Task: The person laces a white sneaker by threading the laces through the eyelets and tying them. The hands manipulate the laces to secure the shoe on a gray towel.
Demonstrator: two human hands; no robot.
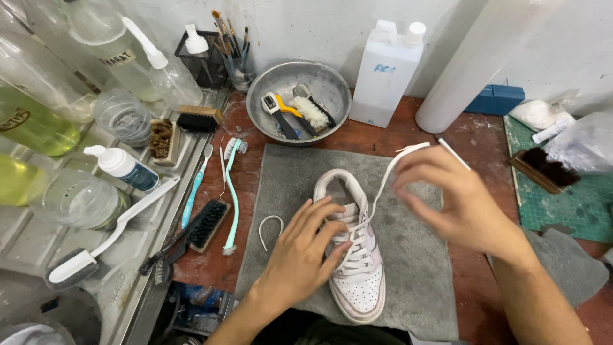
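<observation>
The left hand [299, 255] presses on a white sneaker [355, 255] lying on a grey mat [418, 255]; the right hand [456, 198] pinches its white shoelace [388, 174], lifted above the counter [482, 137].

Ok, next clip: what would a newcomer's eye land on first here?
The white sneaker on the grey mat, centre. The left hand presses its tongue while the right hand pulls the white lace up. Behind sits a metal bowl of brushes.

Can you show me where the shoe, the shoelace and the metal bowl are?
white shoe [361, 281], head view, on its toe.
shoelace [385, 176], head view, on the raised stretch.
metal bowl [332, 86], head view, on its inner wall.
</observation>
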